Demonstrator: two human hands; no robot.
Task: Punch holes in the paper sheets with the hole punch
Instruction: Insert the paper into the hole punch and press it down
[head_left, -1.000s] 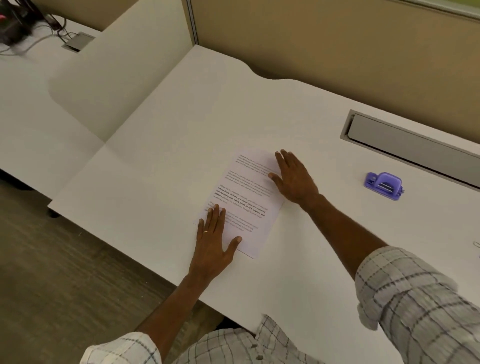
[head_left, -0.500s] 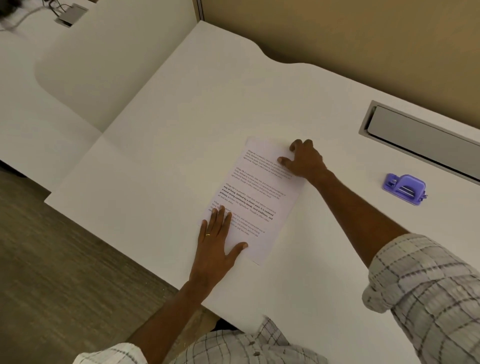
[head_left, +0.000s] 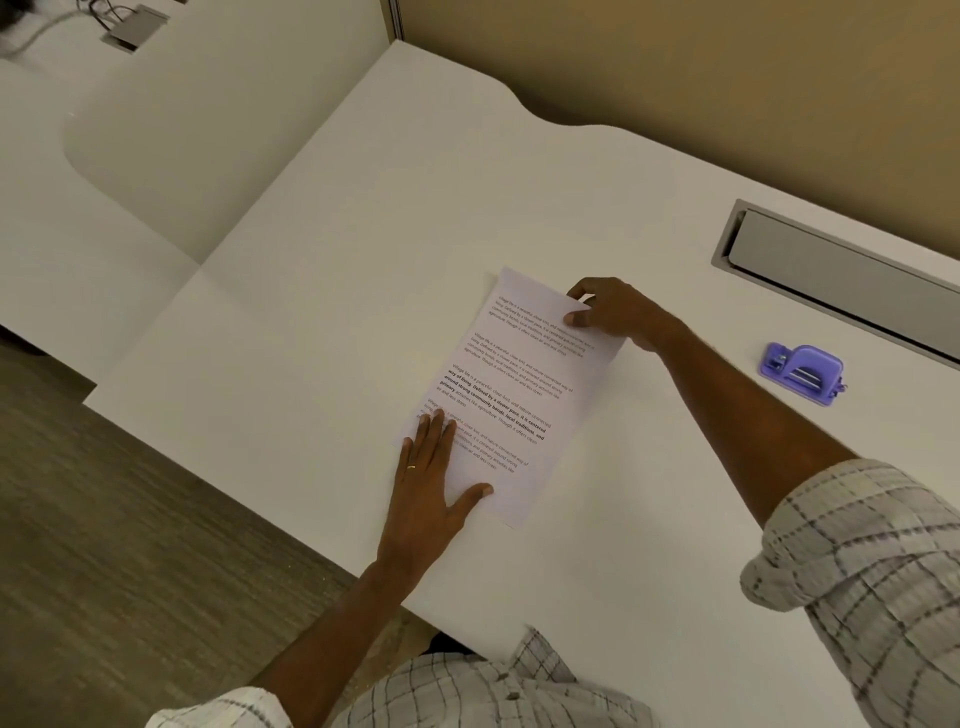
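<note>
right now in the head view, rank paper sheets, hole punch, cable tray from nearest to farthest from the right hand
1. paper sheets: touching the right hand at their far corner
2. hole punch: on the desk, to its right
3. cable tray: farther right, by the wall

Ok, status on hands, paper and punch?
Left hand flat on paper sheets. Right hand pinching far corner. Hole punch untouched, off right. Nothing between.

You're at an office cubicle: a white desk (head_left: 363, 249) backed by a tan partition (head_left: 727, 67), a grey cable tray (head_left: 841, 275) set along the desk's far edge, and a printed paper sheet (head_left: 514, 384) near its front edge.
</note>
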